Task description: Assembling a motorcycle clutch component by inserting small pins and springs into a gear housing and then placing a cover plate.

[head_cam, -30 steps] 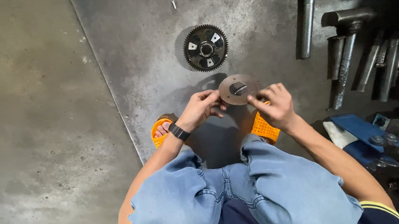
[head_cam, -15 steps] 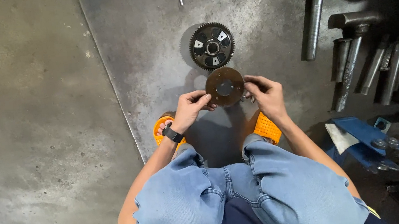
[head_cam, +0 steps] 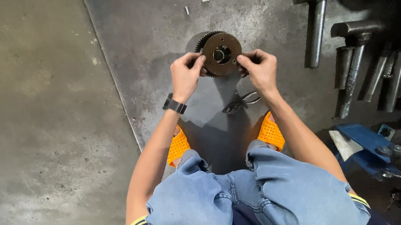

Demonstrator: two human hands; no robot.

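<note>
Round brown plate (head_cam: 222, 54): we pinch its rim, left hand (head_cam: 185, 75) and right hand (head_cam: 259, 69), level over toothed gear (head_cam: 202, 45).

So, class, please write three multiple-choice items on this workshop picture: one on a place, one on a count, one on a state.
1. Where do the pliers lie?
A. On the floor between the two orange sandals
B. On the blue tool at right
C. In the left hand

2. How many small pins lie at the top of the metal plate?
A. One
B. Three
C. Six

3. How is the brown disc held?
A. By one hand
B. Left lying untouched
C. Between the left hand and right hand, over the toothed gear

Answers: 1 A, they lie below the hands, near the sandals; 2 B, three separate bits show; 3 C, fingers of both hands pinch its rim.
</note>
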